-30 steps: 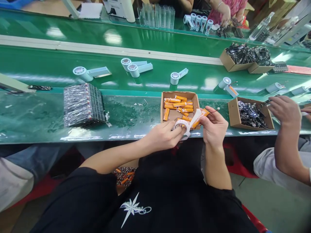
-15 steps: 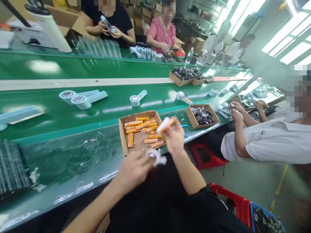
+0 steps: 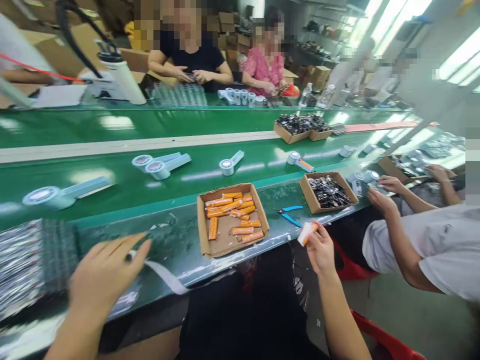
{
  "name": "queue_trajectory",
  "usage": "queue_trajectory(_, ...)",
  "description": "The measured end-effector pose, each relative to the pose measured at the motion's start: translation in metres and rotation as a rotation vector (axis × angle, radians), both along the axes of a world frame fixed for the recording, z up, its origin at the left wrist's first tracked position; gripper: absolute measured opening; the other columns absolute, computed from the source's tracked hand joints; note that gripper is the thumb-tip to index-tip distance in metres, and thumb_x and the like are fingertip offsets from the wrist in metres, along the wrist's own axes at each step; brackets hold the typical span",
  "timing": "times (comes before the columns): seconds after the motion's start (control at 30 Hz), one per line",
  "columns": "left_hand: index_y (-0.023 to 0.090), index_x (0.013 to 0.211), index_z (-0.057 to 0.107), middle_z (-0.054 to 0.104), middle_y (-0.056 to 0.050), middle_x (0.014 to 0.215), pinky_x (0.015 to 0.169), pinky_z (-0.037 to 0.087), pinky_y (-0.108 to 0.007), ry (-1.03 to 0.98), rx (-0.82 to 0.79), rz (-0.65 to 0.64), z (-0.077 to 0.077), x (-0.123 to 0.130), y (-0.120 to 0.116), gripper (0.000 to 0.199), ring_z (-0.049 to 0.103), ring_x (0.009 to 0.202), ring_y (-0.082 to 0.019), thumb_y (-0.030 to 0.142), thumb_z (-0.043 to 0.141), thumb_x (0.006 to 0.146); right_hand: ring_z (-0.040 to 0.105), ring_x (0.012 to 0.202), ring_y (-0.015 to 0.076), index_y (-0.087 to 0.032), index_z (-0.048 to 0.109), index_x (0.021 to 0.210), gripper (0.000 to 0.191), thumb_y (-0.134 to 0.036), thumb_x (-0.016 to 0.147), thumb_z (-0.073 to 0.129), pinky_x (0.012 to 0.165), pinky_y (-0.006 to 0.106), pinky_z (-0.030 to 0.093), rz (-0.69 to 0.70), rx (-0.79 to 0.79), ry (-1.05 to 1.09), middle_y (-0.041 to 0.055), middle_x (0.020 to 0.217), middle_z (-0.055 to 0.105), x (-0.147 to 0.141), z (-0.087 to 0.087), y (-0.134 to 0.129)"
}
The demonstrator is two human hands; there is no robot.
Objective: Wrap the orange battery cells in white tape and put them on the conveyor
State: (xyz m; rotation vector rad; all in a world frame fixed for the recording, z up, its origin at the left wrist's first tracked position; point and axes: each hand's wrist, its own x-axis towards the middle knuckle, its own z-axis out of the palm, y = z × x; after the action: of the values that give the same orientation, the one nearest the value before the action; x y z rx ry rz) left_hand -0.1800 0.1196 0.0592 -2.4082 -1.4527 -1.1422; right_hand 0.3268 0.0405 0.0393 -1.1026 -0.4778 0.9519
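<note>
My right hand [image 3: 322,252] is closed on an orange cylindrical battery [image 3: 311,231], pinched at the bench's front edge; a white piece covers its lower end. My left hand [image 3: 107,272] is over the bench at the left, palm down, fingers stretched out. From beside its thumb a white strip [image 3: 167,277] trails towards my lap; whether the palm covers anything is hidden. Between my hands a shallow cardboard box [image 3: 223,242] contains several orange batteries [image 3: 231,206]. Blue-handled cutters [image 3: 290,215] lie just beyond the right hand.
Another cardboard box [image 3: 313,202] is full of small black parts. Light-blue fan-shaped housings [image 3: 159,170] lie along the green belt [image 3: 202,187]. Stacked dark strips [image 3: 37,270] stand at the left. A co-worker's hands [image 3: 386,192] are close on the right; other people sit opposite.
My left hand has moved left from the box, with a white strip now stretched out where a white roll was at its fingers. My right hand has moved right and down with the battery.
</note>
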Motion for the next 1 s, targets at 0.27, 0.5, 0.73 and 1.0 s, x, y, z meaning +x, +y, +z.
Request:
queue_trajectory(0.27,0.022,0.161,0.057,0.061,-0.015,0.162,0.114,0.054,-0.047,0.518,-0.504,0.131,0.071,0.226,0.201,0.058,0.053,0.15,-0.035,0.05,0.047,0.111,0.083,0.093,0.0234,-0.025,0.081,0.116,0.06,-0.035,0.063,0.108,0.078,0.031,0.067,-0.045,0.0,-0.09,0.0069,0.104,0.085,0.019,0.0,0.009)
queue_trajectory(0.5,0.02,0.128,0.079,0.078,-0.02,0.127,0.102,0.056,-0.047,0.685,-0.684,0.092,0.059,0.288,0.278,0.032,0.072,0.121,-0.035,0.022,0.068,0.098,0.085,0.087,0.0318,-0.024,0.081,0.115,0.062,-0.04,0.062,0.108,0.076,0.041,0.07,-0.065,-0.112,-0.131,0.0117,0.099,0.086,0.052,0.007,-0.013)
queue_trajectory(0.73,0.023,0.111,0.085,0.077,-0.018,0.133,0.11,0.05,-0.049,0.79,-0.587,-0.226,0.043,0.279,0.276,0.032,0.063,0.133,-0.036,0.015,0.076,0.082,0.083,0.077,0.0304,-0.028,0.082,0.115,0.06,-0.042,0.062,0.108,0.073,0.046,0.072,0.099,0.036,-0.297,0.0064,0.09,0.085,0.048,0.037,0.048)
queue_trajectory(1.0,0.029,0.117,0.084,0.084,-0.005,0.117,0.09,0.05,-0.025,0.718,-0.719,-0.297,0.056,0.275,0.314,0.029,0.074,0.108,-0.022,0.032,0.072,0.091,0.081,0.107,0.0272,-0.02,0.078,0.13,0.052,-0.038,0.082,0.088,0.107,0.047,0.064,0.455,0.134,-0.834,0.0081,0.112,0.085,-0.021,0.059,0.259)
